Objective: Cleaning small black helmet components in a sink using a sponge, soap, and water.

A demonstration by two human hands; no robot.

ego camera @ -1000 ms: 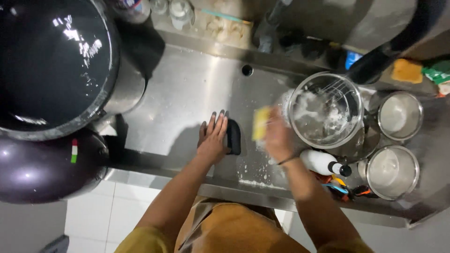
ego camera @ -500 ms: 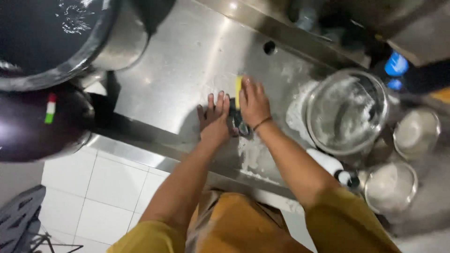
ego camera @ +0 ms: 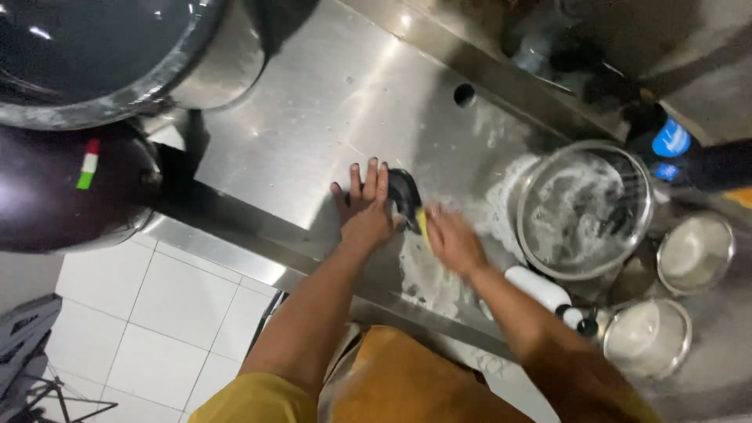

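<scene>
My left hand [ego camera: 364, 207] lies flat on the steel counter [ego camera: 313, 117], fingers spread, its thumb side pinning a small dark object [ego camera: 403, 194]. My right hand [ego camera: 453, 239] is closed around a yellow sponge [ego camera: 422, 223] and presses it against the dark object's right edge; the hand is motion-blurred. White soap foam [ego camera: 427, 278] covers the counter just below and right of both hands.
A glass bowl [ego camera: 583, 210] full of suds stands to the right, with two small steel bowls [ego camera: 695, 252] [ego camera: 647, 337] and a white bottle [ego camera: 540, 290] near it. A large dark wok [ego camera: 70, 47] and a dark pan [ego camera: 63, 192] sit at left. White floor tiles [ego camera: 180, 305] lie below.
My right hand came from the glass bowl to the dark object with the sponge and is scrubbing it. The left hand stayed planted. The camera view shifted left and closer.
</scene>
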